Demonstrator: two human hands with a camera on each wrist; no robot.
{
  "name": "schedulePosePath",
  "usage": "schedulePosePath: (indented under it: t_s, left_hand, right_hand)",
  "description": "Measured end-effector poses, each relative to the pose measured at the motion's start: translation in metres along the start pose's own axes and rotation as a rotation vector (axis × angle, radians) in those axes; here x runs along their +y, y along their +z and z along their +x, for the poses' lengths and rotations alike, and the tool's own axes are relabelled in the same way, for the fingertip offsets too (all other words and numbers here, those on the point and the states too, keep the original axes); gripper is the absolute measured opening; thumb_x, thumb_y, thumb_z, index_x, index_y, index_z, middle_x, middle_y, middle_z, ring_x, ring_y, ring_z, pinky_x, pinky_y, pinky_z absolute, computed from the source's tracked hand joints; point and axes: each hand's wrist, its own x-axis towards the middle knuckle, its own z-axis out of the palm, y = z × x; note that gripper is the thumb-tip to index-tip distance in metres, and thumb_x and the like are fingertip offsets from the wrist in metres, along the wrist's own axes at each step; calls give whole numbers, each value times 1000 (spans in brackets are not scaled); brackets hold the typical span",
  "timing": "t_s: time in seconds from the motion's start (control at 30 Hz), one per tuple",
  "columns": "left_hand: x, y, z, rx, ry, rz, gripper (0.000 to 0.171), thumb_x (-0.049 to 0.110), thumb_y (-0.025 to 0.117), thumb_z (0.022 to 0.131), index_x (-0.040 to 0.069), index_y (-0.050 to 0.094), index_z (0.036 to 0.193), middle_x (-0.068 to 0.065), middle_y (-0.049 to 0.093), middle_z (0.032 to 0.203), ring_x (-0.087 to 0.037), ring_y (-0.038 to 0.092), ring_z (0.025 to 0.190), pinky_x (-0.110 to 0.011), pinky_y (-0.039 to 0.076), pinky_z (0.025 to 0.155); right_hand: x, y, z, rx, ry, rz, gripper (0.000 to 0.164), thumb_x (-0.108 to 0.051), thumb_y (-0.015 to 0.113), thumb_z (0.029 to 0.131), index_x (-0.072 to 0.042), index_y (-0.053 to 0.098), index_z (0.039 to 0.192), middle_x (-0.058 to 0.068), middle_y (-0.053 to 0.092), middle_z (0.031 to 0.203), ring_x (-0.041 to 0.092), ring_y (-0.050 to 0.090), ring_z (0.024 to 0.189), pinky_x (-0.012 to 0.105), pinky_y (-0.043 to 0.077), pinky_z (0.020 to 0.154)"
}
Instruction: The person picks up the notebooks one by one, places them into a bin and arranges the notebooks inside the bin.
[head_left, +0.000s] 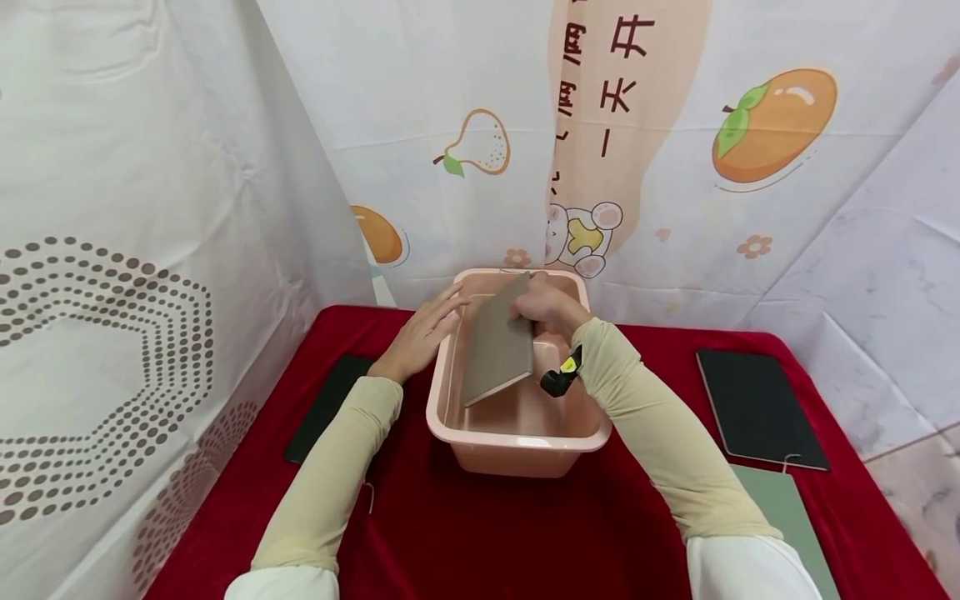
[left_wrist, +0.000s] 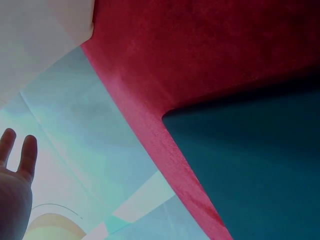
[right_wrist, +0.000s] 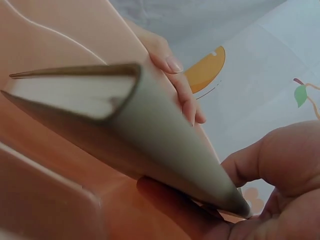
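A grey-brown notebook [head_left: 498, 342] slants inside a pink plastic basin [head_left: 517, 461]. My right hand [head_left: 551, 302] pinches it near the far end, thumb on one side and fingers beneath. The right wrist view shows the notebook's rounded spine [right_wrist: 165, 135] and white page edges [right_wrist: 70, 95]; its cover is closed. My left hand [head_left: 423, 329] lies along the basin's left rim with fingers extended. In the right wrist view, the left fingertips [right_wrist: 172, 65] show over that rim. Only part of the left hand [left_wrist: 15, 190] enters the left wrist view.
On the red cloth [head_left: 510, 542], a dark notebook [head_left: 322, 412] lies left of the basin, partly behind my left forearm. At the right lie a black notebook [head_left: 761, 408] and a grey-green one [head_left: 787, 517], partly covered by my sleeve. Printed curtains [head_left: 480, 217] stand behind the table.
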Motion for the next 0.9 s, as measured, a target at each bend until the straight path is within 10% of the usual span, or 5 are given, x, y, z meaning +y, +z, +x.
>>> schedulePosePath:
  t_s: [0.17,0.43,0.67,0.9]
  left_hand:
    - [2,-1,0,6,0,8,46,45,31,110,33,48,151,15,25,169,-19,28,156,-53,23,126]
    - [1,2,2,0,8,-8,47,45,31,110,28,50,151,15,24,169,-19,28,156,-53,23,126]
    - [2,-4,2,13,12,-6,49,45,32,110,25,51,150,15,24,169,-20,29,155,-54,25,125]
    - [2,1,1,6,6,-12,47,45,30,110,29,49,150,17,24,169,-16,27,156,-51,23,126]
  right_hand:
    - [-1,2,3,-16,5,4,82,5,49,85,0,-2,149,15,37,114,28,54,90,33,53,65]
    - [5,9,8,-41,-11,-77,16,4,47,83,-7,38,90,8,42,88,19,52,66,28,47,55]
    - [4,12,11,-48,24,-51,68,4,46,84,1,9,141,12,36,107,24,51,76,30,47,56]
    - [11,12,8,-66,56,-58,77,1,46,86,1,-1,147,16,34,118,28,53,86,34,52,64]
